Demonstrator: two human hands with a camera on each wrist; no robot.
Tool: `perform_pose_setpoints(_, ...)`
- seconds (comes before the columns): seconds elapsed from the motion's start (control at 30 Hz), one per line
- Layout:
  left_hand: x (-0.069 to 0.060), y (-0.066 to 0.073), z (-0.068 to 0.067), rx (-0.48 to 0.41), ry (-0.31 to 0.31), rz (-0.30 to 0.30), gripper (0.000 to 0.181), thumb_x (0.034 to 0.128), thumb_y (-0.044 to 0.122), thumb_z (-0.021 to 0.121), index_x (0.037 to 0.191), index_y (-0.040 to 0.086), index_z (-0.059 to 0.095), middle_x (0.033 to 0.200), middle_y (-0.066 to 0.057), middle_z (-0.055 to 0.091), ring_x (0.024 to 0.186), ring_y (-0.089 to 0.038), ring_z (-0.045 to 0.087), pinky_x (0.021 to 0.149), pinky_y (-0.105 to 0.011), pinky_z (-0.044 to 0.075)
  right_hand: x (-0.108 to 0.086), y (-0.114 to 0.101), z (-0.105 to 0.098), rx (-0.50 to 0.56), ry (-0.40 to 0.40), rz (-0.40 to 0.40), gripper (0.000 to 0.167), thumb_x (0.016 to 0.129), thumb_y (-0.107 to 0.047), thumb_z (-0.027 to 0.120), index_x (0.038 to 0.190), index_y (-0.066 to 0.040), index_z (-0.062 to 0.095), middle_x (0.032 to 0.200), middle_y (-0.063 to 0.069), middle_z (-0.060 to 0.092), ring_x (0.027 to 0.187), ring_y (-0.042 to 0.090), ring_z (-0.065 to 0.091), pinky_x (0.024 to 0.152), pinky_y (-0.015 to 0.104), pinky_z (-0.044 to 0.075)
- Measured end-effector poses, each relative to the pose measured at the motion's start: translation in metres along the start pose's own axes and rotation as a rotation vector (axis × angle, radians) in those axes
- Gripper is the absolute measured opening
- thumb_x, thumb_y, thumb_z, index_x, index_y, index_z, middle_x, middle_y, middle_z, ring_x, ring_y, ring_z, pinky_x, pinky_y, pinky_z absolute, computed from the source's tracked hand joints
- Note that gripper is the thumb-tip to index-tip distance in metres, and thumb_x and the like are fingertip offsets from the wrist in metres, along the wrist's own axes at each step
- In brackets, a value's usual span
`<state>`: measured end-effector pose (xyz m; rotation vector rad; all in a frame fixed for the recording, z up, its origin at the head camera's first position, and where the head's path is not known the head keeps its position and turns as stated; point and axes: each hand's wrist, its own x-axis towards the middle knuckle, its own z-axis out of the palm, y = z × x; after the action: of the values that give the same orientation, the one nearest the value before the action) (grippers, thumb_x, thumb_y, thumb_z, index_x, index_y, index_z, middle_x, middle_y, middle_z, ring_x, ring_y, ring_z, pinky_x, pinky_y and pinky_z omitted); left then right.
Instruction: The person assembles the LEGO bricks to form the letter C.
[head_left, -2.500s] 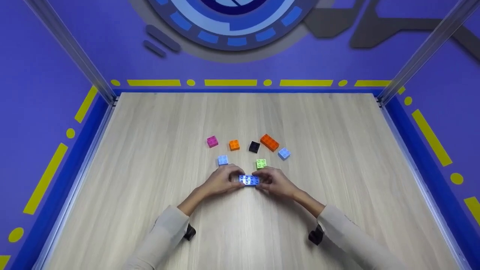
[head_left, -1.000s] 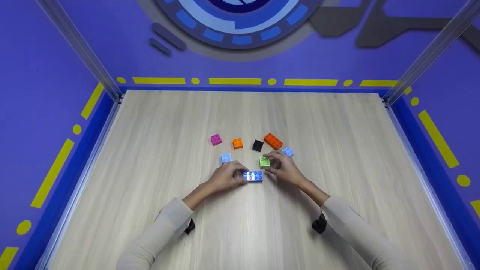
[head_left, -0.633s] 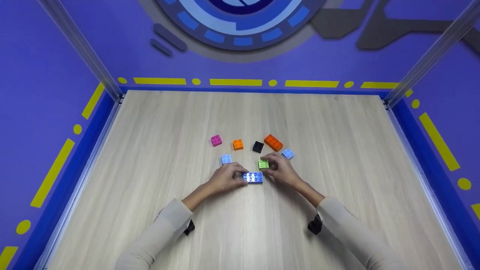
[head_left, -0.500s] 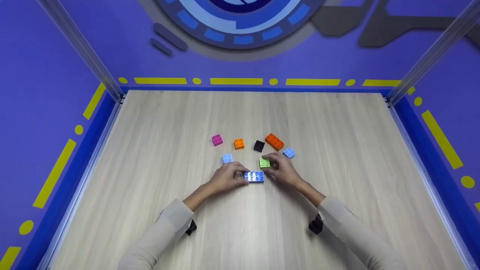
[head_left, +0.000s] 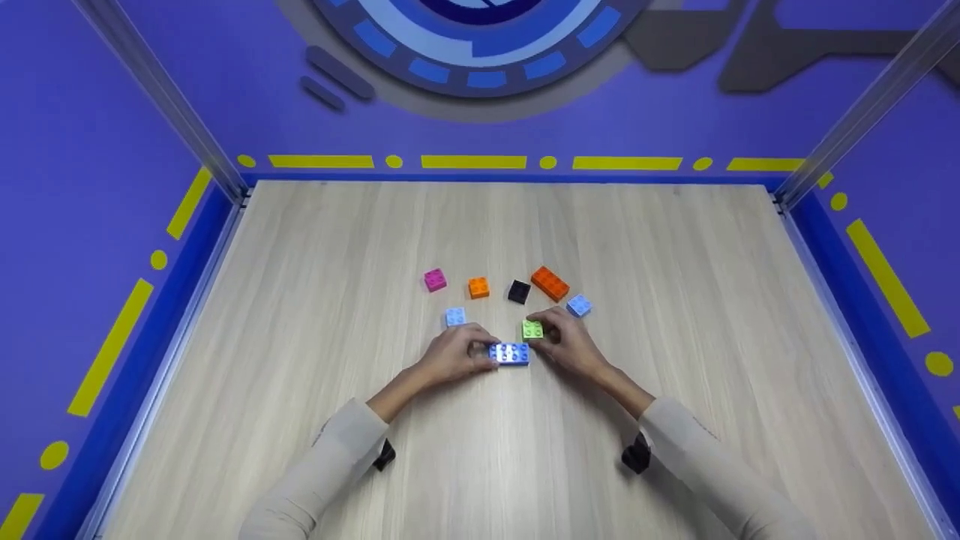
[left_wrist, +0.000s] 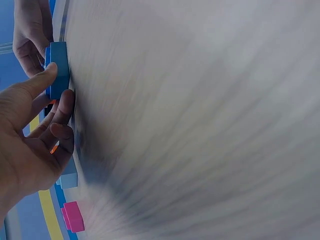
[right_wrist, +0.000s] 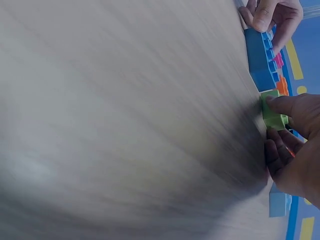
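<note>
A long blue toy brick (head_left: 510, 354) lies on the table with its studs up. My left hand (head_left: 454, 354) grips its left end, thumb on the near side, as the left wrist view also shows. Just behind the blue brick's right end is a small lime-green brick (head_left: 532, 329). My right hand (head_left: 568, 343) pinches it between thumb and fingers from the right. In the right wrist view the thumb presses the near face of the green brick (right_wrist: 272, 110). A light blue brick (head_left: 455, 316) lies just beyond my left hand; another light blue brick (head_left: 579, 305) lies beyond my right.
Farther back on the wooden table (head_left: 360, 247) lie a magenta brick (head_left: 435, 280), a small orange brick (head_left: 478, 287), a black brick (head_left: 519, 292) and a long red-orange brick (head_left: 550, 283). Purple-blue walls (head_left: 480, 139) enclose the table's back and sides.
My right hand has left the long blue brick's right end and taken hold of the green brick, which has shifted only slightly. My left hand keeps its grip on the blue brick.
</note>
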<state>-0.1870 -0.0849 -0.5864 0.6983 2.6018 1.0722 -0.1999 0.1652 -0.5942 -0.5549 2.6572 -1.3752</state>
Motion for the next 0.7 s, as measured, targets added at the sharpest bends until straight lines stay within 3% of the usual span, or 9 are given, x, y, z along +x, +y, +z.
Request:
perform_pose_setpoints(0.3,0.000,0.000,0.000,0.012,0.016,0.015,0.038,0.0803,0.030,0.077,0.114,0.014,0.071,0.107,-0.002,0.069,0.092,-0.015,0.060,0.075,-0.027,0.044,-0.005,-0.001,-0.005,-0.013,-0.024,0.026,0.038,0.082,-0.007,0.075,0.119,-0.006,0.065,0.107,0.008,0.062,0.091,0.021,0.056,0.079,0.030,0.048)
perform_pose_setpoints(0.7,0.000,-0.001,0.001,-0.008,0.021,0.029,0.036,0.0797,0.029,0.078,0.112,0.014,0.072,0.106,-0.002,0.070,0.099,-0.016,0.063,0.086,-0.037,0.049,-0.016,-0.005,-0.012,0.004,-0.021,0.025,0.038,0.081,-0.006,0.075,0.118,-0.006,0.065,0.105,0.008,0.063,0.086,0.020,0.055,0.072,0.024,0.045)
